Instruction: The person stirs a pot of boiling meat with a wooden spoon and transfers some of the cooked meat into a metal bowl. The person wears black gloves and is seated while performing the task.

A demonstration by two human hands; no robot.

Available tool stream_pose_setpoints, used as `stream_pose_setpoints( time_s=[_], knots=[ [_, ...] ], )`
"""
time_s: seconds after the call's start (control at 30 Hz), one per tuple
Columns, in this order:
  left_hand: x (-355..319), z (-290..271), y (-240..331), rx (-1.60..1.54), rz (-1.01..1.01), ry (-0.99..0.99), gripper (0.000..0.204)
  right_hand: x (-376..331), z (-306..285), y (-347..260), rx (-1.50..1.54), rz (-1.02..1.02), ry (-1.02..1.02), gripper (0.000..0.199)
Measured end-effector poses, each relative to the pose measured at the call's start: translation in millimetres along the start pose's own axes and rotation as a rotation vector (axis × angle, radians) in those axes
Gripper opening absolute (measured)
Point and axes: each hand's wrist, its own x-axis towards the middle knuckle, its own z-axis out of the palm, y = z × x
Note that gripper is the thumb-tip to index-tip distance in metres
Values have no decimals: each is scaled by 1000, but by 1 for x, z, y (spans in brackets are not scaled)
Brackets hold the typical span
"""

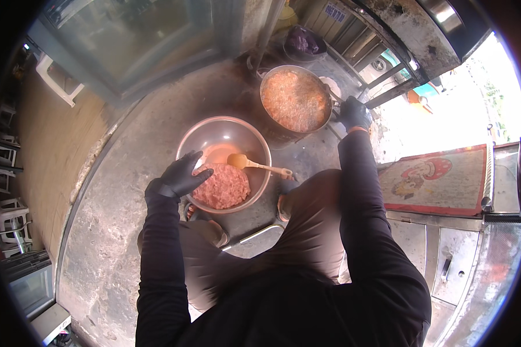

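Observation:
A steel bowl (223, 130) stands on the floor and holds a mound of pink minced meat (223, 188) and a wooden spoon (255, 165). My left hand (182, 173), in a black glove, rests with spread fingers on the bowl's left rim, touching the meat. Beyond the bowl a big pot (295, 99) is full of orange frothing liquid. My right hand (353, 113), also black-gloved, reaches to the pot's right rim and seems closed around a utensil handle (333, 96) there; the grip itself is unclear.
A glass-fronted cabinet (133, 40) stands at the far left. White plastic stools (8, 214) line the left edge. A red patterned mat (434, 179) lies to the right, with metal panels (457, 260) below it. A purple bag (304, 40) sits behind the pot.

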Motion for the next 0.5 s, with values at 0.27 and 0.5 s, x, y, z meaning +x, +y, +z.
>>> stream_pose_setpoints(
  time_s=[0.27, 0.5],
  knots=[
    [-1, -2, 6, -3, 0, -30, 75, -4, -2, -4, 44, 64, -34, 42],
    [0, -2, 4, -3, 11, -34, 74, -14, -7, -14, -63, -21, -58, 40]
  ],
)
